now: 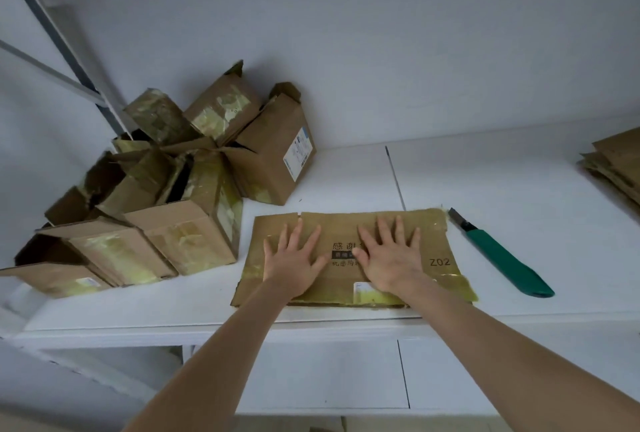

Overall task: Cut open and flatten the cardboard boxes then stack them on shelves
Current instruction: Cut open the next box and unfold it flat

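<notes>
A flattened brown cardboard box, printed with "Z02" and taped along its edges, lies on the white shelf near its front edge. My left hand presses flat on its left half, fingers spread. My right hand presses flat on the middle, fingers spread too. A green-handled utility knife lies on the shelf just right of the box, blade pointing away from me. A pile of several unflattened taped boxes sits to the left.
A stack of flattened cardboard lies at the far right of the shelf. A white wall closes the back. A metal shelf upright rises at the left. Another shelf level shows below.
</notes>
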A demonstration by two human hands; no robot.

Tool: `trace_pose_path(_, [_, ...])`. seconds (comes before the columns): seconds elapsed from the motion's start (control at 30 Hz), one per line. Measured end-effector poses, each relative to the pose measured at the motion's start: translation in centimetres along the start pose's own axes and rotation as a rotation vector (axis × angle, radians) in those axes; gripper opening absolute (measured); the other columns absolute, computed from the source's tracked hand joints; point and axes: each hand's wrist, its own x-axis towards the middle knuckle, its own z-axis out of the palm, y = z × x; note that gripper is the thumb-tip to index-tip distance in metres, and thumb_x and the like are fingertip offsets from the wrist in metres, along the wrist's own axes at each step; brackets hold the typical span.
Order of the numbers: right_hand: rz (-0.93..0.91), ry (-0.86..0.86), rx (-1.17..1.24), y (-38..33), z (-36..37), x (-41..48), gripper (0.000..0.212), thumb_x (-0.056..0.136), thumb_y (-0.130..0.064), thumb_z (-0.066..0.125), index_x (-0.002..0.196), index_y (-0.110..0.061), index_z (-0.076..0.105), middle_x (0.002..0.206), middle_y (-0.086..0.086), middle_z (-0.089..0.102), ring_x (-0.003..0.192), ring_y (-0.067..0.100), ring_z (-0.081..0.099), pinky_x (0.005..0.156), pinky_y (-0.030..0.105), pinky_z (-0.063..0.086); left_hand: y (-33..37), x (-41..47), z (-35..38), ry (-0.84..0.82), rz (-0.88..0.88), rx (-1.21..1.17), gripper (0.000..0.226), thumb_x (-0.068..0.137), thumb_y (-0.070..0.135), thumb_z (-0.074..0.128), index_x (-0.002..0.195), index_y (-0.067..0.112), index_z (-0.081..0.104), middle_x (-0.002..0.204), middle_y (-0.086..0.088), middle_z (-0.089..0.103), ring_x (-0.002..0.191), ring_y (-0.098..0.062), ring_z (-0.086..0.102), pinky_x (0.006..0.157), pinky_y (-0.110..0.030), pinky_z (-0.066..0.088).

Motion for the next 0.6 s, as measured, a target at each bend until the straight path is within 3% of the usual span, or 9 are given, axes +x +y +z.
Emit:
trace_pose_path(0.43, [0.023,-0.02,-0.051,-2.5,1.1,0.0,0.064,0.095,-0.066,0.003,0.153,-0.042,-0.006,0.162,0.002,-0.017,0.147,0.034,-0.019,0.115,0.063,-0.008,-0.1,0.2,1.1,-0.003,0.036,-0.058,0.065,0.096,0.065,0.007,0.154,0.039,-0.005,0.163,-0.001,-0.013,0.149,-0.029,-0.012,0.114,-0.063,-0.003])
trace_pose_path(0.6, [0.193,0.021,-0.027,-1.7,0.1,-3.1,0.069,0.096,-0.066,0.013,0.155,-0.033,0.0,0.162,0.01,-0.012,0.147,0.04,-0.016,0.115,0.063,-0.007,-0.3,0.1,1.0,0.018,0.04,-0.097,0.064,0.095,0.066,0.006,0.154,0.04,-0.002,0.163,0.0,-0.012,0.149,-0.027,-0.011,0.115,-0.062,-0.003])
